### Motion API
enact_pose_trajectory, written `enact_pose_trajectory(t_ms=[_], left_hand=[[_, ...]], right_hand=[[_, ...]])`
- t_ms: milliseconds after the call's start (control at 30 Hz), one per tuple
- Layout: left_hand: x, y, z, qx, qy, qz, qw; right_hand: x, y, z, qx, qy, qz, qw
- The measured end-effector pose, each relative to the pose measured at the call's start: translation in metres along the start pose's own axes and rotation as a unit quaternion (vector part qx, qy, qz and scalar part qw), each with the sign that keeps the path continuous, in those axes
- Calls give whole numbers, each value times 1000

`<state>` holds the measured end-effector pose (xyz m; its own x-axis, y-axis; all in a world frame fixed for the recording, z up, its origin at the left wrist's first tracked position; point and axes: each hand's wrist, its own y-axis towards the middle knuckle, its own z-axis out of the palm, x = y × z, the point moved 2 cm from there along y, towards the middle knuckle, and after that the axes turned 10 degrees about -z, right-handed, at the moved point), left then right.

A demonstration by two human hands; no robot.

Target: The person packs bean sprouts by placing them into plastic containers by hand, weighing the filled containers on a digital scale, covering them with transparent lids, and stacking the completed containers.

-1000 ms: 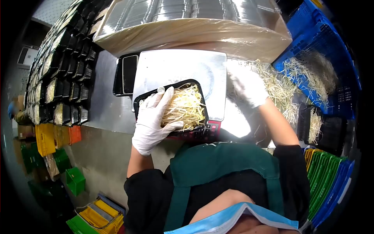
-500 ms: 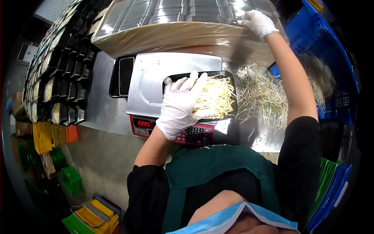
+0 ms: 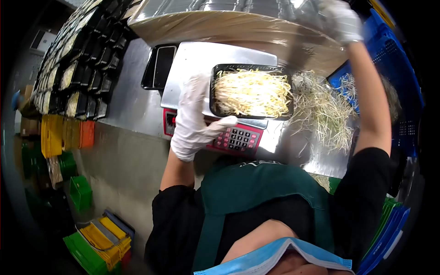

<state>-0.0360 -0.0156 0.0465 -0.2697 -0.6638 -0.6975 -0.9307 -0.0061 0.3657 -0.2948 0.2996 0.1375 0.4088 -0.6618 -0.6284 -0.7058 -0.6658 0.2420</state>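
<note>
Smooth metal scale plate, glossy plastic tray (matt cloth apron).

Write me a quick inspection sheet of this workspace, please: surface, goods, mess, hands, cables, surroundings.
Surface: metal table, with a scale on it.
Job's things: black tray filled with sprouts, on the scale, overhanging its right side.
Clutter: loose sprouts strewn right of the scale; dark flat item at its left.
Hands: both gloved; left hand open beside the tray, contact unclear; right hand blurred, up by the wrapped box, grip unclear.
Cables: nothing seen.
Surroundings: stacked filled trays at left, blue crate at right, green bin on the floor.
</note>
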Motion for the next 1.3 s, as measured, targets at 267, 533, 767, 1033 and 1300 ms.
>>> enact_pose_trajectory(t_ms=[267, 533, 767, 1033, 1300], left_hand=[[69, -60, -3, -145, -232, -228, 934], [55, 15, 39, -15, -241, -186, 952], [91, 74, 47, 78, -604, -202, 767], [69, 59, 60, 5, -539, -261, 801], [104, 90, 50, 32, -497, -204, 843]], right_hand=[[-11, -111, -37, -438, 537, 217, 688], [213, -143, 62, -164, 934, 311, 67], [203, -94, 36, -183, 869, 303, 346], [204, -94, 30, -114, 829, 281, 470], [198, -48, -25, -109, 449, 137, 876]])
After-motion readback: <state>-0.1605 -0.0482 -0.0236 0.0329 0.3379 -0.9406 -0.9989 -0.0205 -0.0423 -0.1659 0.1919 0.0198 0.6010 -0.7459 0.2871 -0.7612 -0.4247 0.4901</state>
